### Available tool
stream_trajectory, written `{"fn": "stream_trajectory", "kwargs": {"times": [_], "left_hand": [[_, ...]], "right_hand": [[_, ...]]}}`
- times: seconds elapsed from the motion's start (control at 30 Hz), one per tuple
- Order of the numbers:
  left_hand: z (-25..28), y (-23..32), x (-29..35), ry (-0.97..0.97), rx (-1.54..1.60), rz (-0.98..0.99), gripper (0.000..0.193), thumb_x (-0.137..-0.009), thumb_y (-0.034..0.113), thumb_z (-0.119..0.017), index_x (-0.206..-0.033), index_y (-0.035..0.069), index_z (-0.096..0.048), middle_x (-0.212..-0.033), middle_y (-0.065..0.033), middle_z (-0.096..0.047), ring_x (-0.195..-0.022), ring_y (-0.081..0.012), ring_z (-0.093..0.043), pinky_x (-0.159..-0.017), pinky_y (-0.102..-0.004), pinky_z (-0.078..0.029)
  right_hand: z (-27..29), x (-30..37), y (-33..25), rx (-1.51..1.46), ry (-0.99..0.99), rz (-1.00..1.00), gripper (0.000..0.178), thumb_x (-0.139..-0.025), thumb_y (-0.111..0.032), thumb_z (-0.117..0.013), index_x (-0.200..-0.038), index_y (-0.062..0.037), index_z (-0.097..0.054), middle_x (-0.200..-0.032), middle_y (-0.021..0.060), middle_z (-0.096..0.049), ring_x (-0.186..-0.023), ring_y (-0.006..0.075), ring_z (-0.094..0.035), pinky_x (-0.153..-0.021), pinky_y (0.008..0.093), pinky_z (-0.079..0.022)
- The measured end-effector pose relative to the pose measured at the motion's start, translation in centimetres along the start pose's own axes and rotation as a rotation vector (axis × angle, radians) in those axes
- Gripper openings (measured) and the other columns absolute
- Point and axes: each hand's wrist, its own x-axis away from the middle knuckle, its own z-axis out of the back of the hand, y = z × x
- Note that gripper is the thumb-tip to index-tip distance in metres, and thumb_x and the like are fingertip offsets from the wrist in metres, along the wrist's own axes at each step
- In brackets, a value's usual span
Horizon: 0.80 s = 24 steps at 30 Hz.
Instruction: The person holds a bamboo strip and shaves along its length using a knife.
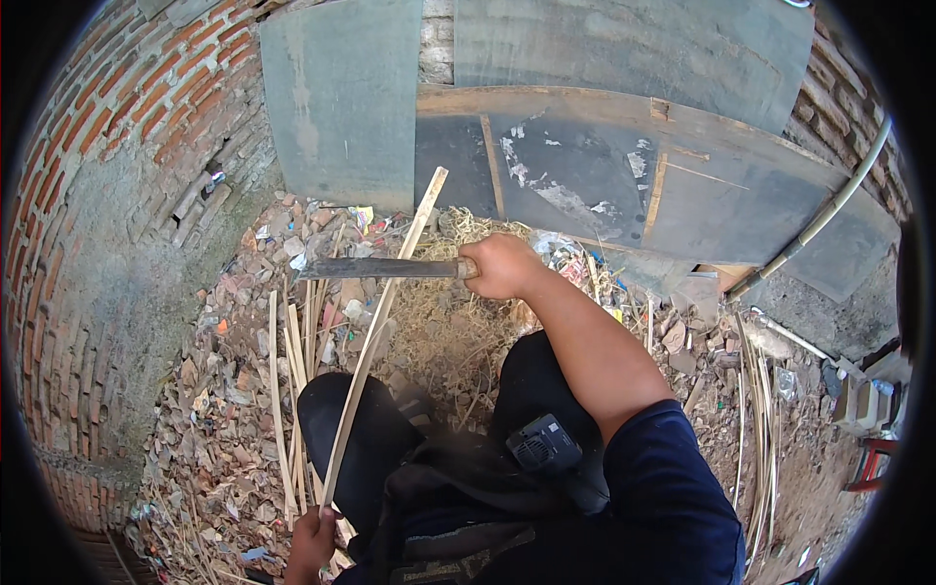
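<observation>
My right hand (pixel 503 266) is closed round the wooden handle of a machete (pixel 380 268), whose long dark blade points left. The blade crosses a pale bamboo strip (pixel 359 382) near its upper part; whether the two touch I cannot tell. Down at the lower left, my left hand (pixel 314 538) grips the near end of that strip. The strip slants up and away past my left knee, its far end standing in front of the grey panels. Wood shavings (pixel 444 297) lie heaped on the ground beneath the blade.
More bamboo strips (pixel 277 390) lie left of my left leg, and another bundle (pixel 759 429) lies at the right. A brick wall (pixel 88 224) rises on the left. Grey panels (pixel 336 107) stand ahead, with a pole (pixel 819 219) leaning there. Rubble (pixel 219 429) and litter cover the ground.
</observation>
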Motion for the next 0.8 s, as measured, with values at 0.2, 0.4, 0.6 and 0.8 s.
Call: {"fn": "stream_trajectory", "kwargs": {"times": [0.2, 0.4, 0.6, 0.8], "left_hand": [[0.1, -2.6, -0.6, -0.055, 0.129, 0.090, 0.044, -0.104, 0.041, -0.056, -0.090, 0.000, -0.067, -0.063, -0.0007, -0.058, -0.053, -0.0096, -0.057, -0.051, -0.0277, -0.044], [-0.4, -0.3, -1.2, 0.061, -0.012, -0.045, 0.039, -0.103, 0.032, -0.058, -0.082, 0.000, -0.064, -0.059, -0.0037, -0.057, -0.053, -0.0129, -0.053, -0.051, -0.0328, -0.040], [-1.2, 2.0, -0.6, 0.112, -0.286, -0.144, 0.037, -0.101, 0.029, -0.057, -0.080, -0.002, -0.056, -0.061, -0.0202, -0.055, -0.059, -0.0333, -0.060, -0.058, -0.0445, -0.045], [-1.6, 1.6, -0.7, 0.091, -0.108, -0.198, 0.051, -0.103, 0.042, -0.051, -0.077, -0.001, -0.052, -0.060, -0.0185, -0.052, -0.057, -0.0313, -0.055, -0.056, -0.0435, -0.041]], "right_hand": [[-0.1, -0.1, 1.3, -0.074, 0.011, -0.101, 0.041, -0.075, -0.027, -0.068, -0.113, -0.0123, -0.071, -0.096, 0.0172, -0.073, -0.095, 0.0361, -0.070, -0.085, 0.0483, -0.056], [0.3, 0.1, 0.2, -0.067, -0.004, -0.090, 0.034, -0.075, -0.026, -0.068, -0.105, -0.0103, -0.071, -0.095, 0.0176, -0.072, -0.096, 0.0356, -0.070, -0.086, 0.0484, -0.056], [0.4, 0.0, -0.4, -0.012, -0.056, 0.000, 0.032, -0.075, -0.026, -0.068, -0.103, -0.0099, -0.071, -0.094, 0.0173, -0.072, -0.095, 0.0361, -0.070, -0.086, 0.0481, -0.056], [0.5, 0.4, 0.8, -0.041, 0.075, -0.090, 0.033, -0.073, -0.024, -0.067, -0.103, -0.0099, -0.071, -0.092, 0.0169, -0.072, -0.093, 0.0363, -0.070, -0.084, 0.0490, -0.056]]}}
